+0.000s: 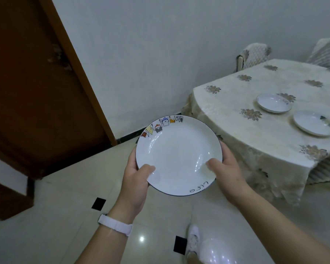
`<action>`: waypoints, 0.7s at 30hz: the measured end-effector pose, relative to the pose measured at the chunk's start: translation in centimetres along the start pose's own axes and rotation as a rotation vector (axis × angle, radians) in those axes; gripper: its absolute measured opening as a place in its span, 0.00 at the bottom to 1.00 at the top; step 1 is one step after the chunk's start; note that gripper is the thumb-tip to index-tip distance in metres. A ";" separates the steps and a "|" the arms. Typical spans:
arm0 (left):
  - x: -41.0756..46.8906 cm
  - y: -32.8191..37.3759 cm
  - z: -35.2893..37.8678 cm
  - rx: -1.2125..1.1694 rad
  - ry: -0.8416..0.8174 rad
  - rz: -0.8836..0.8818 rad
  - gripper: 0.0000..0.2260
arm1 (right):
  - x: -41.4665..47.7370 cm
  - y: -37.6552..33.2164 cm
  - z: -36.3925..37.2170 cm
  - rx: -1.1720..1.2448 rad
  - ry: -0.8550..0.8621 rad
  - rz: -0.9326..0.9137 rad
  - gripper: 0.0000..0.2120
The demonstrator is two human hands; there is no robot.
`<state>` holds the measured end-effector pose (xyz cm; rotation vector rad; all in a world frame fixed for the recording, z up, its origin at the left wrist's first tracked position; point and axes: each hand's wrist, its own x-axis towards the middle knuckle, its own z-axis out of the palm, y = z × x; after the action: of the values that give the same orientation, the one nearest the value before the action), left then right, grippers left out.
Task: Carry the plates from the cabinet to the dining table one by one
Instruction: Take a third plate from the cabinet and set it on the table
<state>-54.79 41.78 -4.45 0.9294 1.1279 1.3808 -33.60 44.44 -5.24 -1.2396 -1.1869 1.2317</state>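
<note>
I hold a white plate with a dark rim and small coloured cartoon figures along its far edge, level in front of me above the floor. My left hand grips its near-left rim, thumb on top. My right hand grips the right rim, thumb lying inside the plate. The dining table, under a cream floral cloth, stands to the right. Two white plates lie on it: one further back, one nearer the right edge.
A brown wooden door fills the left side. Two covered chairs stand behind the table against the white wall. The tiled floor is glossy with black inlays. A foot in a white shoe shows below.
</note>
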 end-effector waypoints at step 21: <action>27.9 -0.4 14.9 0.130 -0.119 -0.015 0.27 | 26.8 -1.3 -11.1 0.028 0.138 0.006 0.28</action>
<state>-43.79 71.35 -2.73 1.0799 1.1425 1.2347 -22.36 71.16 -4.92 -1.2873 -1.0632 1.1445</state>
